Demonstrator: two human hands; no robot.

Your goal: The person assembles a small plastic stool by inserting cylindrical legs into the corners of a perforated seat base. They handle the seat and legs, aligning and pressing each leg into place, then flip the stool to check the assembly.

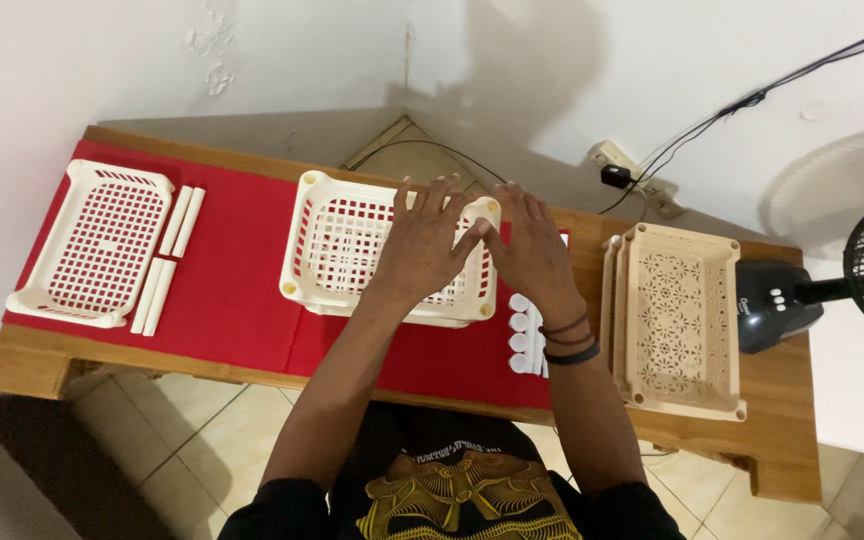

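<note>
Middle tray (337,250), white and latticed, sits mid-table on the red cloth (242,270), and both hands are on it right now. The left hand (422,245) lies flat across the tray's right half, fingers spread wide and straight, palm down on the mesh, gripping nothing that shows. The right hand (532,255) is just beside it at the tray's right edge, fingers also stretched out and fanned, thumb tucked in toward the left hand; whether it pinches the corner post (489,210) there, I cannot tell, the hands cover that spot. Dark bands (569,340) ring the right wrist. Just right of the tray, under that wrist, a row of short white tubes (522,335) lies on the cloth, ends toward us. Further right, off the cloth, a beige tray (677,320) with an ornate pierced pattern rests on the bare wooden table (782,440), seemingly stacked on another like it. Out to the left, well apart from the hands, a second white tray (97,245) lies on the cloth's far end, with four white rods (167,260) laid in pairs just beside its right side. Past the table's right end, a black fan (852,280) stands, its base near the beige tray. Behind, a power strip (617,170) lies by the white wall with cables (752,100) running up and away. Tiled floor (202,440) shows below the table's front edge.
</note>
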